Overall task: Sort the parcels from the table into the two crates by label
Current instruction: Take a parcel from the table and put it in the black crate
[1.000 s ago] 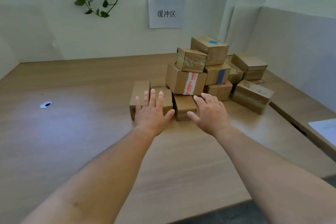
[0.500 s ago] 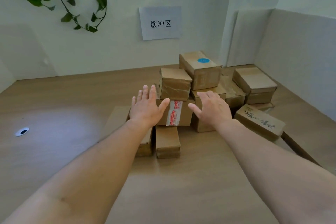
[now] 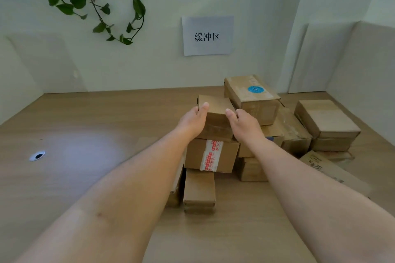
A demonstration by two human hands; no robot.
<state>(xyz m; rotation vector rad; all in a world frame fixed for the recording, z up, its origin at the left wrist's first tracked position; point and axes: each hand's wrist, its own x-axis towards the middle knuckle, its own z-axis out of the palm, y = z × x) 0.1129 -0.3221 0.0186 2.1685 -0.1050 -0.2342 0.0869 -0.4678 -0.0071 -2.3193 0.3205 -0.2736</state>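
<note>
A pile of brown cardboard parcels stands on the wooden table (image 3: 85,177). Near its top sits a small plain parcel (image 3: 215,117). My left hand (image 3: 192,121) grips its left side, thumb on the top face. My right hand (image 3: 245,126) grips its right side, thumb on the top edge. That parcel rests on a parcel with red-and-white tape (image 3: 211,155). Behind and to the right lies a parcel with a round blue label (image 3: 252,96). No crate is in view.
More parcels lie to the right (image 3: 327,124) and low in front (image 3: 199,190). A paper sign (image 3: 207,35) hangs on the back wall under a trailing plant (image 3: 119,6). A cable hole (image 3: 37,155) sits in the tabletop at left. White partitions close the right side.
Both hands have gone forward and up from above the low front parcels and closed on the sides of the small top parcel. The view has come closer and tilted up.
</note>
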